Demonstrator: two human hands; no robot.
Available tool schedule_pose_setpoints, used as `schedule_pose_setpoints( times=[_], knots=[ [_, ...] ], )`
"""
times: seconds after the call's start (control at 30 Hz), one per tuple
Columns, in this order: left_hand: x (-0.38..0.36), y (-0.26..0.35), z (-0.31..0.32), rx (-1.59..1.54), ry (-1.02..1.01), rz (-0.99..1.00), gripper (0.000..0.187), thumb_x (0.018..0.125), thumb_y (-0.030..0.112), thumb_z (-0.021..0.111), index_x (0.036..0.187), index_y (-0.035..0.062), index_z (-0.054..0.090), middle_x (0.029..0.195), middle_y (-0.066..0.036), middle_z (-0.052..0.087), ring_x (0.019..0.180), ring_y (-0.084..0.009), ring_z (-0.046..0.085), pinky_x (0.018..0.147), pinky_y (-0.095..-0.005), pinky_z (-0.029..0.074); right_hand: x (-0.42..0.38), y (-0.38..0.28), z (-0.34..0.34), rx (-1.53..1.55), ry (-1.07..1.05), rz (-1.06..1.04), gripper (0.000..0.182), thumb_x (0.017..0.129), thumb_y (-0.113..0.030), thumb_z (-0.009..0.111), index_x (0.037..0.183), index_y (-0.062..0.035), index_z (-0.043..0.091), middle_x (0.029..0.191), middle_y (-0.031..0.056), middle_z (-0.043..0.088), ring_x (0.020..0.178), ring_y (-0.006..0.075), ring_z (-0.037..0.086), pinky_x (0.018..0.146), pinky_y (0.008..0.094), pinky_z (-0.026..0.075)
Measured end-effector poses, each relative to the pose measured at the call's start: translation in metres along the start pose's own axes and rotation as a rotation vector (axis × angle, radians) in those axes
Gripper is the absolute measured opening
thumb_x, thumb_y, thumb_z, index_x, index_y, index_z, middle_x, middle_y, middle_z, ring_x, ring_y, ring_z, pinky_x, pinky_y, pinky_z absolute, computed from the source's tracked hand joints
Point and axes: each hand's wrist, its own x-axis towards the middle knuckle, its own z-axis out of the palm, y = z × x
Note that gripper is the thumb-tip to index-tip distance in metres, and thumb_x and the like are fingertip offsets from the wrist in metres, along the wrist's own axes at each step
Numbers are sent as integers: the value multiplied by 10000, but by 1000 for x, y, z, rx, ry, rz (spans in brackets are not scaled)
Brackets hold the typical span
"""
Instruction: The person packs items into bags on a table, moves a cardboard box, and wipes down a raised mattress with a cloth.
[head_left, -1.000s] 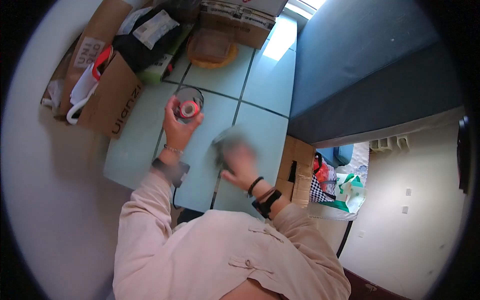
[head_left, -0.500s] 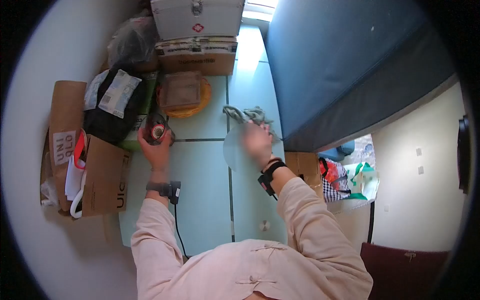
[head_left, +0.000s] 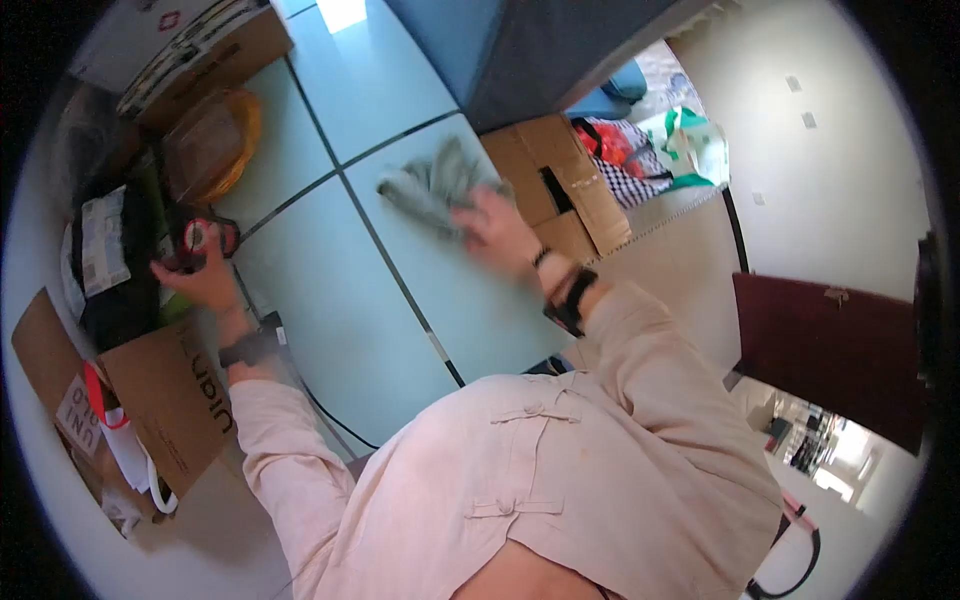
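On the glass-topped table (head_left: 340,290), my right hand (head_left: 495,230) presses on a crumpled grey-green cloth (head_left: 430,185) near the table's right edge. Its fingers rest on the cloth's near corner, and motion smears both a little. At the left side, the fingers of my left hand (head_left: 205,275) curl around a dark, rounded container with a red ring on top (head_left: 205,235). The palm hides its near side. A yellow round tray (head_left: 248,130) with a clear plastic box (head_left: 200,150) lies just beyond it.
A black bag (head_left: 110,270) and an open cardboard carton (head_left: 170,400) line the left. Stacked boxes (head_left: 210,60) stand at the far left. A dark padded panel (head_left: 560,50) borders the far right; a flattened carton (head_left: 540,180) and shopping bags (head_left: 640,160) lie beside the table.
The view has turned and tilted. My right hand has drawn the cloth nearer, across a dark line on the tabletop, and it lies more spread out. My left hand stays at the dark container.
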Motion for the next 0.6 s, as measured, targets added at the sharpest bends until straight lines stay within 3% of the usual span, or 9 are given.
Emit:
schedule_pose_setpoints(
  times=[0.07,0.13,0.17,0.23,0.33,0.4,0.5,0.53,0.6],
  knots=[
    [-12,19,-13,-52,136,-47,862,706,257,704,1300,-20,144,1282,-218,275,1170,-291,328,936,-378,353,-36,-34,10,-103,-729,246,320,702,-129,572,1017,-122,512,1060,161,464,1012,332,438,781,427,413],
    [-28,22,-33,-67,175,64,798,742,237,666,1299,-25,158,1287,-218,277,1169,-289,335,938,-377,351,-100,-50,-9,86,-454,-227,337,691,-123,577,1020,-157,511,1108,131,450,1040,303,442,708,418,444],
    [-39,23,-45,-74,226,172,734,778,216,629,1297,-30,173,1292,-218,278,1168,-288,343,940,-377,349,-108,-48,-20,104,-459,-217,337,691,-123,577,1020,-157,511,1108,131,450,1040,303,442,708,418,444],
    [-72,34,-65,7,158,152,677,794,209,608,1284,-36,210,1287,-211,294,1156,-281,360,940,-371,348,-104,-38,-43,55,-530,-322,343,690,-118,582,1022,-167,512,1177,114,414,1070,293,428,720,415,455],
    [-139,63,-69,19,3,117,573,826,217,560,1251,-45,279,1274,-194,324,1152,-267,368,958,-362,316,-55,10,-23,34,-324,-81,387,686,-106,599,1061,-125,505,1293,163,320,1159,354,352,907,419,373],
    [-191,64,-64,16,-159,76,530,843,235,531,1236,-43,309,1270,-179,342,1169,-250,351,976,-354,284,-7,36,-5,99,-3,46,422,713,-109,576,1125,-104,481,1270,213,321,1173,385,299,961,443,304],
    [-268,64,-49,101,-288,-33,545,846,255,521,1248,-37,298,1284,-177,333,1190,-248,327,983,-355,267,19,20,19,-151,185,116,370,698,-147,575,1065,-127,531,1177,214,428,1102,388,380,903,463,344],
    [-289,69,-42,120,-345,-148,557,849,272,515,1256,-35,290,1295,-181,322,1203,-256,310,990,-361,254,6,11,26,-78,143,44,347,678,-139,581,1023,-134,543,1141,193,461,1061,373,430,875,457,368],
    [-325,86,-27,207,-351,-108,567,854,303,498,1258,-35,290,1307,-189,303,1210,-276,297,996,-372,238,-48,-7,19,40,23,-126,296,669,-138,584,962,-131,540,1167,178,446,1103,343,425,782,429,428]
  ],
)
